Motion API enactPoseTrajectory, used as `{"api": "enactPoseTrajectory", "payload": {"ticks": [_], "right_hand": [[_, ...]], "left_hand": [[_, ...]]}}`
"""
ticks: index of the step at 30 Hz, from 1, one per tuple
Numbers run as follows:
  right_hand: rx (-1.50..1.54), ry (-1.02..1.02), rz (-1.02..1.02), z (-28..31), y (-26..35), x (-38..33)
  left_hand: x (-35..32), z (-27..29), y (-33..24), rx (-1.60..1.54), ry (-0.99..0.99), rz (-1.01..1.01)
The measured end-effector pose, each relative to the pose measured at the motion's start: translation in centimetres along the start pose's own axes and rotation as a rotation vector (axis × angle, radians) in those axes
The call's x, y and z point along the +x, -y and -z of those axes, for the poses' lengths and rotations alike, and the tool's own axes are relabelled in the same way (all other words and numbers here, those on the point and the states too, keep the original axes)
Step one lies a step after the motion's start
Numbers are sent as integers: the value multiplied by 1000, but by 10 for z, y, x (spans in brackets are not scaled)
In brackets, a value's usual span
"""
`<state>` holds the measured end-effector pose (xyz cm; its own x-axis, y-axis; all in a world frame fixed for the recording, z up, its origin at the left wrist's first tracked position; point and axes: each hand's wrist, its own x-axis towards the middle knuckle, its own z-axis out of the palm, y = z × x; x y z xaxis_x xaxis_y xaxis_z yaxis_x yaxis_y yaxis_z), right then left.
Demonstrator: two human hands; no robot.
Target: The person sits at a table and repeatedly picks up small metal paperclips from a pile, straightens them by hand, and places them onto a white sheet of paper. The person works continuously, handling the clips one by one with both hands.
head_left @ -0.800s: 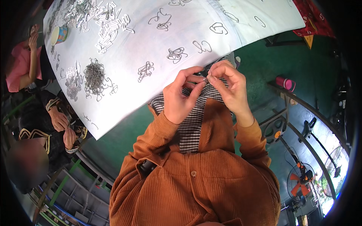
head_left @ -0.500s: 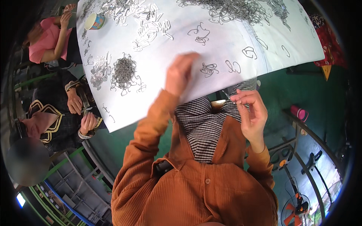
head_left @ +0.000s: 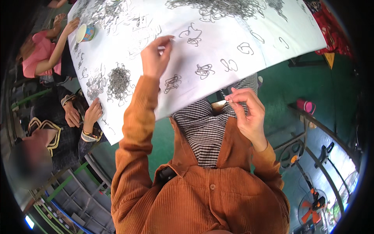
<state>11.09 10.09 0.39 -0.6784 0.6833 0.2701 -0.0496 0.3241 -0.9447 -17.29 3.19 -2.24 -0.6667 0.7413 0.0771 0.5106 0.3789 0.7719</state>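
Observation:
My left hand [head_left: 156, 56] is stretched out over the white table sheet [head_left: 272, 43], its fingertips pinched together above scattered wire clips; whether it holds one is unclear. A small bunch of clips [head_left: 172, 83] lies just right of my left wrist. My right hand [head_left: 245, 111] stays close to my body at the table's near edge, thumb and fingers pinched on a small wire clip [head_left: 225, 100]. Both arms wear orange corduroy sleeves over a striped top.
Heaps of wire clips lie on the sheet: a dense pile [head_left: 119, 80] at the left, a long heap [head_left: 222, 7] at the far edge. A paper cup [head_left: 85, 32] stands far left. Two other people [head_left: 83, 117] [head_left: 43, 54] work at the left side. A pink bottle [head_left: 306, 105] stands on the green floor.
My hands were together at the table's near edge; the left hand has since reached forward over the sheet, while the right hand stays near my body with its clip.

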Motion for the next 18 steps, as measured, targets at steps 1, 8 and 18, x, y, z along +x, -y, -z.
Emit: {"api": "enactPoseTrajectory", "payload": {"ticks": [1,8,18], "right_hand": [[-13,2,8,0,0,2],[-71,24,-47,2,2,6],[-148,58,-36,-3,-6,3]], "left_hand": [[-18,-6,-21,-352,101,94],[-108,-38,-101,-839,240,292],[-121,-33,-108,-590,168,158]]}}
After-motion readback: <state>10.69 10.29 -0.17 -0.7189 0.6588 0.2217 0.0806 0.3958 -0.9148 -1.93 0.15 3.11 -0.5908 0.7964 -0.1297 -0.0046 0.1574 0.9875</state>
